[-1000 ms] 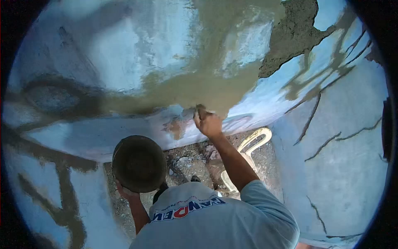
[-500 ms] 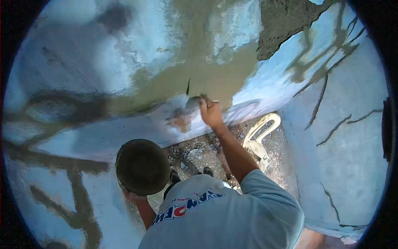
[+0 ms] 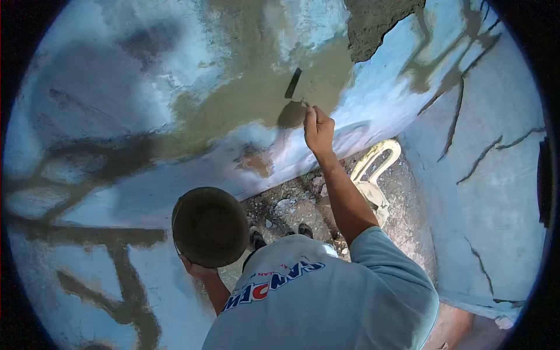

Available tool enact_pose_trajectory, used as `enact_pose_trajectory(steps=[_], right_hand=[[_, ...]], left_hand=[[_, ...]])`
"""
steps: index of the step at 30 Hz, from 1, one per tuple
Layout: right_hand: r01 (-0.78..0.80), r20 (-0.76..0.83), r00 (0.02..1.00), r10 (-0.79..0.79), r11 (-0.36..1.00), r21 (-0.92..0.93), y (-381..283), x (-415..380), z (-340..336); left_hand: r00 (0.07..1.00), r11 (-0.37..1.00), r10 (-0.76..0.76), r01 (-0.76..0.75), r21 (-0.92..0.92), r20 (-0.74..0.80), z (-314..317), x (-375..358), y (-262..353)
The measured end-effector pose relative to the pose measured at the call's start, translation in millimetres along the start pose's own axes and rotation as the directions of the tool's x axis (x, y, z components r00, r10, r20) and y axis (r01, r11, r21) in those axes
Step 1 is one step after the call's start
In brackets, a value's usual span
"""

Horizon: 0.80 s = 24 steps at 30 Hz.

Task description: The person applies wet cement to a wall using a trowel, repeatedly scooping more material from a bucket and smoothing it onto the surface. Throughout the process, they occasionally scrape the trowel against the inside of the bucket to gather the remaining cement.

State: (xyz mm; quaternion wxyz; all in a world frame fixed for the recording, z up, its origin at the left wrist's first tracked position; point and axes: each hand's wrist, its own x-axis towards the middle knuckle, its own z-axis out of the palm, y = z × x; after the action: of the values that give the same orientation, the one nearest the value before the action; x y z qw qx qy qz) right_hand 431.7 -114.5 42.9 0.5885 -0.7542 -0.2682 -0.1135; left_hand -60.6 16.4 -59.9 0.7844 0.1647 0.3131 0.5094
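Observation:
My right hand is closed around the handle of a flat-bladed putty knife, raised in front of me. The dark blade appears as a narrow, tilted strip over the grey-brown plaster patch on the pale blue wall. A dark rounded spot shows just below the blade. Low on the left, my left hand grips a round bucket from underneath at its near edge. The bucket's dark inside faces up towards me, and most of my left fingers are hidden beneath it.
Rubble and dust cover the ground around my shoes. A cream-coloured plastic piece with a looped top stands against the wall to my right. Cracks run through the right wall, and rough bare mortar shows higher up.
My right hand and the putty knife have moved up and slightly right, with more of the blade's face now showing. The bucket stays in my left hand, shifted slightly right in view.

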Motion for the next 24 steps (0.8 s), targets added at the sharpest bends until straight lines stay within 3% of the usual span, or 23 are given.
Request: enact_pose_trajectory(steps=[3,4,7,10,13,16,17,18,21,24], right_hand=[[0.199,-0.037,0.979,-0.202,0.977,-0.074,-35.5,-7.1,9.5],[0.176,0.01,0.984,-0.176,0.981,-0.083,-35.9,-12.8,16.5],[0.265,0.34,0.931,-0.135,0.89,-0.371,0.1,-49.1,48.1],[0.422,0.632,0.774,-0.038,0.775,-0.47,12.5,-76.1,55.4],[0.396,0.575,0.81,-0.114,0.83,-0.392,17.3,-87.1,43.0],[0.372,0.182,0.923,-0.338,0.905,-0.204,22.2,-59.8,41.0],[0.243,0.167,0.963,-0.213,0.952,-0.185,6.4,-46.3,34.7],[0.362,-0.03,0.931,-0.365,0.93,-0.067,-17.7,-25.2,31.5],[0.205,0.009,0.979,-0.205,0.978,-0.029,-28.7,-5.4,28.8],[0.275,0.179,0.956,-0.233,0.922,-0.272,8.3,-32.4,52.2]], left_hand=[[0.999,1.0,-0.015,0.016,-0.016,0.035,-2.7,-0.5,-0.2],[0.998,0.999,-0.029,0.03,-0.027,0.057,-7.2,-0.2,1.4],[0.992,0.999,-0.04,0.038,0.014,0.119,-6.7,-9.6,3.3],[0.988,0.999,-0.026,0.022,0.032,0.151,-27.1,1.8,3.0],[0.989,0.999,0.035,-0.035,-0.004,0.145,-30.5,-2.4,8.4],[0.99,1.0,0.028,-0.028,-0.004,0.141,-32.6,-7.6,13.9],[0.99,1.0,0.021,-0.02,-0.002,0.138,-35.0,-8.7,14.1],[0.99,1.0,0.02,-0.02,-0.001,0.141,-36.6,-9.5,16.3],[0.986,1.0,0.008,-0.008,0.0,0.165,-38.6,-9.9,18.3],[0.979,1.0,-0.012,0.013,0.0,0.204,-39.8,-9.7,18.4]])
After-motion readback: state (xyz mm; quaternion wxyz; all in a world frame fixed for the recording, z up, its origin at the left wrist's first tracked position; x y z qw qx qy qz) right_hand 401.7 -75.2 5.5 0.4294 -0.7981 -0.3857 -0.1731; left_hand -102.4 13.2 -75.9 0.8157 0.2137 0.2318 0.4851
